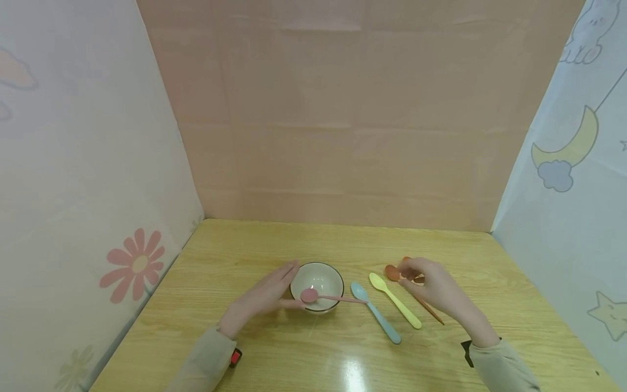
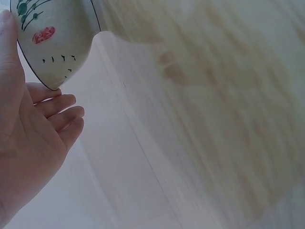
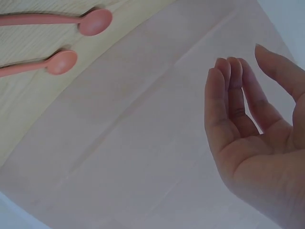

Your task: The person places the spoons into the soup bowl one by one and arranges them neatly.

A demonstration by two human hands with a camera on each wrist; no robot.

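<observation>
My left hand [image 1: 266, 291] lies against the left side of a pale bowl [image 1: 318, 272], thumb and fingers spread along its dark rim. In the left wrist view the bowl [image 2: 57, 43] shows painted green leaves and a red mark. A pink spoon [image 1: 338, 298] lies in the bowl, its handle crossing the right rim. Over an orange spoon [image 1: 392, 273] hovers my right hand [image 1: 431, 280], which partly hides a second orange spoon [image 1: 406, 259]. The right wrist view shows loosely bent fingers with nothing between them, apart from the two spoons [image 3: 95, 22].
Between the bowl and the orange spoons lie a blue spoon [image 1: 376, 314] and a yellow spoon [image 1: 395, 300], both slanted on the wooden table [image 1: 274, 348]. A pinkish cloth [image 1: 343, 136] hangs behind, with patterned white cloths at both sides.
</observation>
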